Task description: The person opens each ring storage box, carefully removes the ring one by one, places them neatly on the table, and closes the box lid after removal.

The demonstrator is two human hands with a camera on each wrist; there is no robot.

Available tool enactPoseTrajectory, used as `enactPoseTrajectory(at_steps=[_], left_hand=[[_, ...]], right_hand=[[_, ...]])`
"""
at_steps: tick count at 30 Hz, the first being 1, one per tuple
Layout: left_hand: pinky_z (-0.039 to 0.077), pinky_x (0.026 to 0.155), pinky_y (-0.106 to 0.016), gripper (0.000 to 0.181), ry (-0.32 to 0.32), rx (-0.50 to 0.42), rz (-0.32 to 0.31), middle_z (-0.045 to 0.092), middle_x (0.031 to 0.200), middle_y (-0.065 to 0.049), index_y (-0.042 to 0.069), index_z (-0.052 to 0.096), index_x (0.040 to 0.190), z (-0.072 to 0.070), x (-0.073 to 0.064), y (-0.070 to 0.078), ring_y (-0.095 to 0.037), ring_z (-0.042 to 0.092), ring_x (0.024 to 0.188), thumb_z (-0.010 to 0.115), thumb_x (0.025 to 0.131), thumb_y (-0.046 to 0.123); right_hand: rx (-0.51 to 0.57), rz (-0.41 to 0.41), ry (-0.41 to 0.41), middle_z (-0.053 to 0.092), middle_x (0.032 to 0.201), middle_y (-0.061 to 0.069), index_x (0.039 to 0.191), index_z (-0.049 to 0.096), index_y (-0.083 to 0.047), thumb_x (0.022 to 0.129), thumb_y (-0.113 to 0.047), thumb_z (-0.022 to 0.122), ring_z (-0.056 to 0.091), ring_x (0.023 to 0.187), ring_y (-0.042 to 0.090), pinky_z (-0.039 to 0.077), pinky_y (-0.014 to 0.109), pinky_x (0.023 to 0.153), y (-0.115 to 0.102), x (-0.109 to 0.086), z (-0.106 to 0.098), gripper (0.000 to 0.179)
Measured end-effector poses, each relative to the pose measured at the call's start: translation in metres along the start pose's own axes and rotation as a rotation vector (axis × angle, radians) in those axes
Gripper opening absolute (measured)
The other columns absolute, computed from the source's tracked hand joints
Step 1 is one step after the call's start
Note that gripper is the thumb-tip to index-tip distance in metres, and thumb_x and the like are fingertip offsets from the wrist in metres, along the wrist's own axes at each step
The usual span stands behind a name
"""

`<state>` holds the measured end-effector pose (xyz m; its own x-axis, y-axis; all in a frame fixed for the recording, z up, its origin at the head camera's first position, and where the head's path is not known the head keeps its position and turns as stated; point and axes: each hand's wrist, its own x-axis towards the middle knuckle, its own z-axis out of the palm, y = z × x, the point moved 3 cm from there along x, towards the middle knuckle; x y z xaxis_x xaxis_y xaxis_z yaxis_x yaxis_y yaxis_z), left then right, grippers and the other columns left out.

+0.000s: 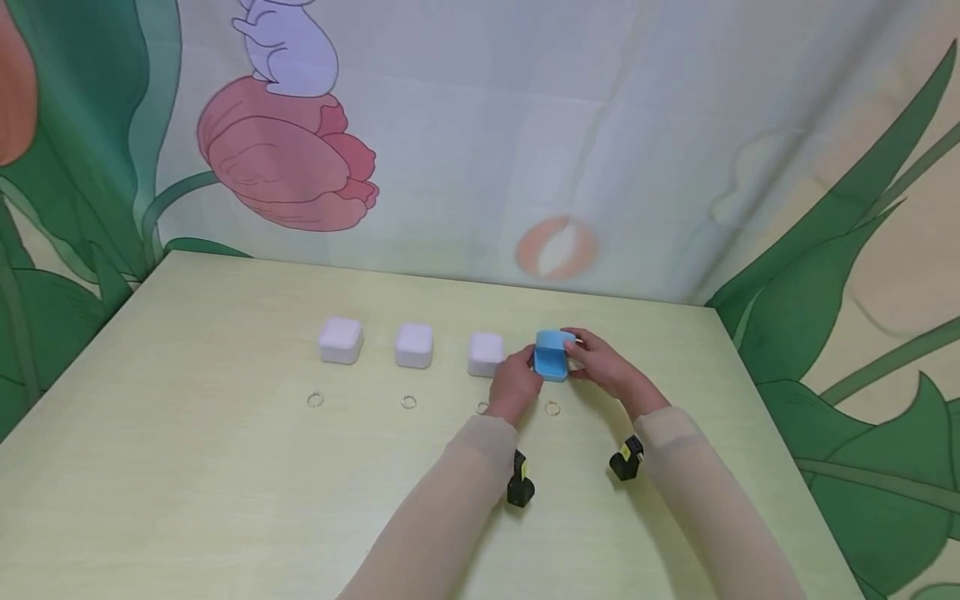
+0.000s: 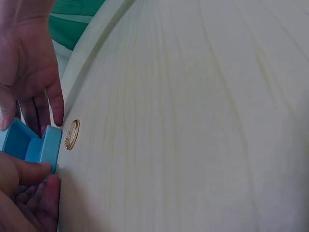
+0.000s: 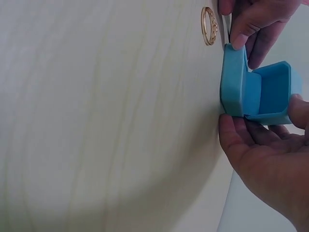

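Observation:
A small blue ring box (image 1: 551, 367) stands at the right end of a row on the table, its lid raised and its blue inside showing. My left hand (image 1: 516, 387) grips the box's left side, thumb at the front edge of the base. On the other side my right hand (image 1: 609, 367) holds it, with the thumb on the raised lid (image 3: 277, 89) and fingers along the base. A gold ring (image 3: 208, 26) lies on the table just in front of the box, touched by neither hand.
Three pale lilac boxes, the left (image 1: 341, 340), middle (image 1: 414, 345) and right (image 1: 486, 354), stand closed in line. Before them lie silvery rings, one at left (image 1: 315, 399), one in the middle (image 1: 408, 402), another (image 1: 482, 407) partly behind my left wrist. A printed curtain (image 1: 465, 167) hangs behind the table.

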<state>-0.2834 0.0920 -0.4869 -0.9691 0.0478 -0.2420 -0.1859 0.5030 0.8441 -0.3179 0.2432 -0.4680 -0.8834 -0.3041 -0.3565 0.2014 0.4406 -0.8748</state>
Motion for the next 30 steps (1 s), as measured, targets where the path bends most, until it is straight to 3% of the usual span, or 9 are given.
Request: enactPoseTrajectory(at_steps=[11,18,24,30], left_hand=[[0.043,0.120,-0.043,0.060,0.032,0.001,0.020,0.058,0.151,-0.009,0.008,0.048,0.153,-0.002,-0.001,-0.003,-0.028,0.049,0.146,0.055,0.094,0.001],[0.044,0.120,-0.044,0.060,0.049,0.012,0.083,0.057,0.152,-0.014,0.005,0.049,0.151,-0.004,-0.002,0.000,-0.031,0.053,0.143,0.063,0.093,0.006],[0.042,0.121,-0.046,0.066,0.009,-0.002,0.106,0.055,0.153,-0.016,0.003,0.047,0.152,-0.005,-0.005,0.003,-0.034,0.053,0.143,0.071,0.092,0.015],[0.042,0.121,-0.047,0.065,-0.001,0.001,0.090,0.054,0.155,-0.015,0.005,0.046,0.153,-0.003,-0.008,0.002,-0.033,0.051,0.144,0.069,0.095,0.020]], right_hand=[[-0.011,-0.042,-0.038,0.014,0.167,0.033,0.160,0.014,0.003,0.111,-0.011,0.036,0.025,0.153,0.048,0.027,0.060,0.126,0.010,-0.005,0.004,0.055],[-0.022,-0.107,-0.080,0.013,0.166,0.037,0.157,0.012,0.007,0.110,-0.007,0.034,0.021,0.154,0.051,0.023,0.063,0.126,0.006,-0.014,0.003,0.053],[-0.041,-0.123,-0.065,0.015,0.165,0.038,0.155,0.015,0.009,0.108,-0.003,0.038,0.024,0.152,0.051,0.026,0.063,0.125,0.008,-0.014,0.002,0.054],[-0.014,-0.129,-0.050,0.014,0.167,0.034,0.154,0.017,0.008,0.106,0.000,0.041,0.017,0.156,0.048,0.022,0.062,0.127,0.016,-0.011,0.002,0.054]])
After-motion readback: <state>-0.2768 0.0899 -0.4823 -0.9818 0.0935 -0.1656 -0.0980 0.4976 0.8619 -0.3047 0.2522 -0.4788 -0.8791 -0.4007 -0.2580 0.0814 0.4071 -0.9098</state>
